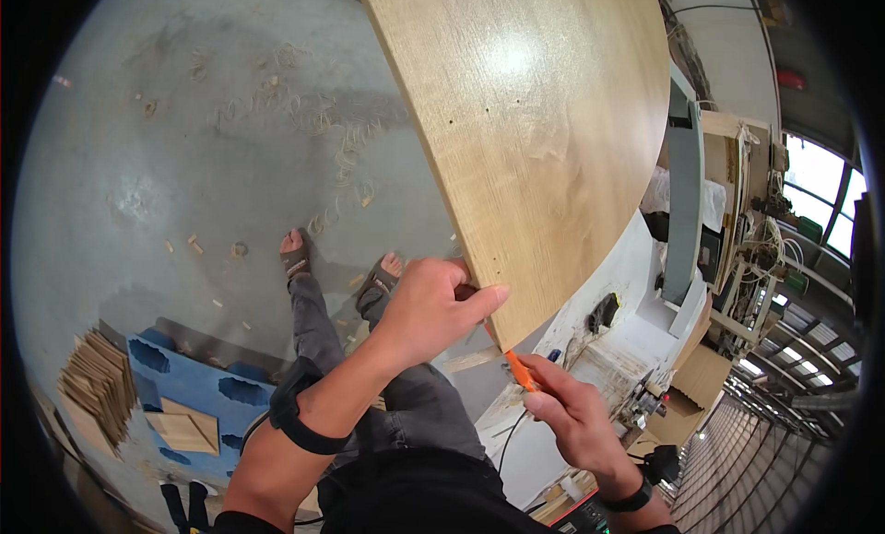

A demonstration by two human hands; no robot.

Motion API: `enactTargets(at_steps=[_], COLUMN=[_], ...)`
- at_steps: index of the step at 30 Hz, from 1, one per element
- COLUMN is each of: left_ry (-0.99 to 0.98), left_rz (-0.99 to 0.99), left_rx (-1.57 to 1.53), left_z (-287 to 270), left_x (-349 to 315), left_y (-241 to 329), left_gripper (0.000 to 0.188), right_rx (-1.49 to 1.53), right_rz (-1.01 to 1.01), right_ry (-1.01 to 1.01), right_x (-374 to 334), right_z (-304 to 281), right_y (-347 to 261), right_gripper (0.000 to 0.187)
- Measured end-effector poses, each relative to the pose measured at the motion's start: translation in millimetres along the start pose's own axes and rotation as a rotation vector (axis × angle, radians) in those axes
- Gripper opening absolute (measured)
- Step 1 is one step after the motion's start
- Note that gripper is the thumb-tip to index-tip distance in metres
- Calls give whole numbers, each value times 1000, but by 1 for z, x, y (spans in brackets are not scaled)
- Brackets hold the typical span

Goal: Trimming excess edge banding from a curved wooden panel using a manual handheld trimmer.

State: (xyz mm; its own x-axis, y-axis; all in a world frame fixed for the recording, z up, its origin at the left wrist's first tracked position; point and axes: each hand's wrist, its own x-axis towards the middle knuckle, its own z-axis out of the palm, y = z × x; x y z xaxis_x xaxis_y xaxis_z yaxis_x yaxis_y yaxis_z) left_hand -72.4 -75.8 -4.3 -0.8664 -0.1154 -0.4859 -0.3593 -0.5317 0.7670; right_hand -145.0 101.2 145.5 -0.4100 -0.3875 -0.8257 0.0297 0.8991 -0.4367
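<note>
A large light wood-grain board [544, 147] with one straight edge and one curved edge stretches away from me. Its near corner comes to a point between my hands. My left hand [433, 308] is closed on the straight edge just short of that corner, thumb on the top face and fingers curled underneath. A slim orange hand tool [521, 372], shaped like a utility knife, is in the closed fingers of my right hand [573, 414]. Its front end meets the board's corner; the blade or tip is too small to make out. A few small dark holes dot the board's face.
Curly shavings [346, 152] and wood scraps litter the grey floor. At lower left, thin wooden pieces [95, 387] are stacked beside a blue slab [241, 396] with cut-outs. A white machine bed [604, 350] with a black cable stands right of the board, near cardboard [696, 377].
</note>
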Motion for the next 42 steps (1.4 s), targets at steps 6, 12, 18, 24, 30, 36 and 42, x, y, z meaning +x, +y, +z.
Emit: enactTargets(at_steps=[6, 12, 18, 24, 30, 36, 42], left_ry=[13, -44, -92, 20, 113, 167, 382], left_rz=[10, 137, 262, 135, 269, 219, 190], left_rx=[14, -974, -1054, -945, -790, -574, -286], left_z=[-2, 66, 79, 82, 78, 71, 84], left_x=[-14, -44, -33, -33, -31, -38, -34], left_y=[-20, -107, -120, -129, -117, -81, -55], left_gripper=[35, 46, 46, 53, 51, 44, 42], right_rx=[165, 341, 446, 451, 438, 422, 531], right_rz=[156, 51, 18, 17, 26, -20, -9], right_ry=[154, 37, -19, -88, -162, -199, -215], right_x=[27, 25, 14, 6, 0, -4, -5], right_z=[-13, -16, -24, -27, -34, -41, -55], right_y=[56, 48, 50, 54, 55, 56, 63], right_gripper=[42, 47, 51, 51, 50, 48, 56])
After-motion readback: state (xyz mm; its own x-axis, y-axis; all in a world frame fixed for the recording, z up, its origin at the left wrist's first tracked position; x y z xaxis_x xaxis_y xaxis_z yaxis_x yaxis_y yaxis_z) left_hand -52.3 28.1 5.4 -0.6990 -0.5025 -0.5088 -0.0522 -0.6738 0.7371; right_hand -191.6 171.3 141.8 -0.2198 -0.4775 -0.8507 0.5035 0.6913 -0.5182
